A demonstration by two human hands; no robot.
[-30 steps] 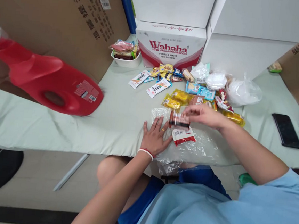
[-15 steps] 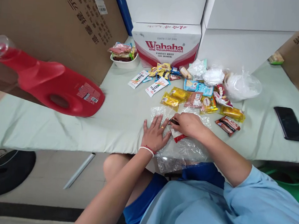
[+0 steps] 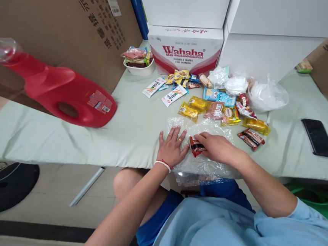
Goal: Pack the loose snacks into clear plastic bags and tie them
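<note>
A clear plastic bag (image 3: 212,163) lies flat at the table's front edge, its lower end hanging over. My left hand (image 3: 171,148) rests on its left side, palm down with fingers spread. My right hand (image 3: 216,146) has its fingers closed on a brown-and-red snack packet (image 3: 196,146) lying on the bag. Part of that packet is hidden under my fingers. Another brown snack packet (image 3: 251,139) lies to the right of the bag. Just beyond the bag are yellow-wrapped snacks (image 3: 188,111) and a pinkish packet (image 3: 213,110).
A big red jug (image 3: 71,95) leans at the left. Behind the snacks stand a Wahaba-style water carton (image 3: 184,50) and a white tub of packets (image 3: 140,69). White plastic bags (image 3: 267,93) sit at the back right, a black phone (image 3: 318,137) at the right.
My right hand has moved slightly right and toward me. The brown packet now covers the white-and-red piece seen beneath my hand before. My left hand stays flat on the bag.
</note>
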